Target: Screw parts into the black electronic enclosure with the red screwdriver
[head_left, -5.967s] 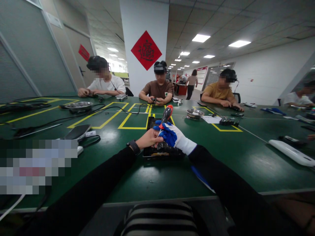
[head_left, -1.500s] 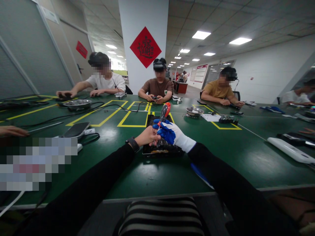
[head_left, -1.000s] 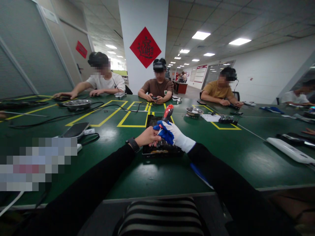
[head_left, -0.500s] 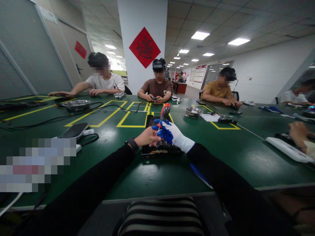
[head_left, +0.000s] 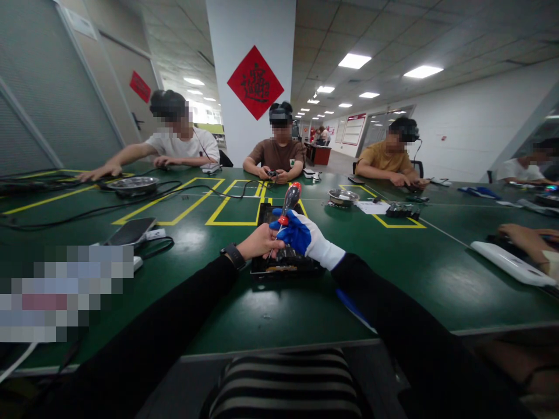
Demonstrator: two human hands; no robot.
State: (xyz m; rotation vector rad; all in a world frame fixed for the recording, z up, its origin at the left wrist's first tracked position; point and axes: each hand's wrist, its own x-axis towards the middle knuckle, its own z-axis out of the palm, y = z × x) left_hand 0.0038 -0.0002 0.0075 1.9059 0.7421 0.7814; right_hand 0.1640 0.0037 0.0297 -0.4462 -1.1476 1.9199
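My right hand (head_left: 299, 234), in a white and blue glove, is closed on a screwdriver (head_left: 291, 201) with a dark and red handle, which slants upward. The screwdriver's thin shaft points down toward a black open device (head_left: 283, 269) on the green table. My left hand (head_left: 261, 242), bare with a dark watch at the wrist, is closed at the shaft beside my right fingers. Both hands touch or nearly touch over the device. The screwdriver's tip is too small to make out.
On the green table (head_left: 227, 314), a metal bowl (head_left: 343, 198) and white paper (head_left: 372, 208) lie at the right, another metal dish (head_left: 134, 185) and black cables at the left. A phone-like slab (head_left: 131, 231) lies nearer. A white device (head_left: 509, 262) is far right. Several people sit around.
The screwdriver handle leans slightly differently, with my hands still around it. The person at the left has stretched an arm further left. The view has shifted slightly.
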